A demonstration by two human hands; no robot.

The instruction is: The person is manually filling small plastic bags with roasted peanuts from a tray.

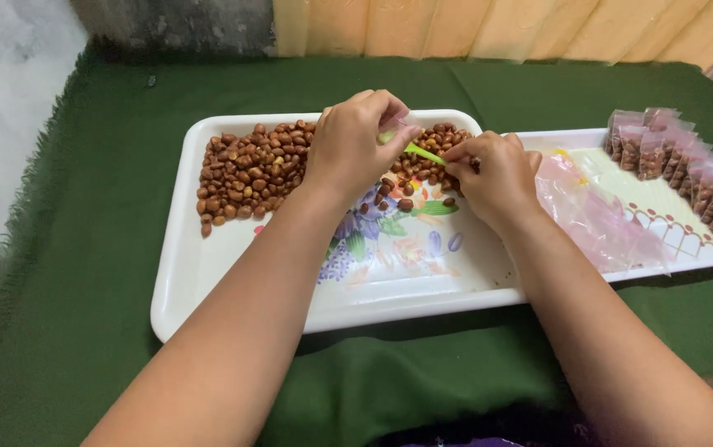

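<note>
Scooping peanuts mid-frame
Left hand [348,145] pinches a small bag [406,124], right hand [497,174] grips a green scoop [423,151]; a shaky tip probably spills peanuts [249,170] over the tray [207,273].

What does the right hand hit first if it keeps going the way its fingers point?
The right hand points up-left along the green spoon. It would likely first meet the peanuts heaped on the white tray, or the left hand; depth is unclear.

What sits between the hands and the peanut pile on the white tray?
Nothing visible does. The left hand and right hand are over the peanuts on the white tray, with a green scoop between them. The filled packets lie off to the right.
</note>
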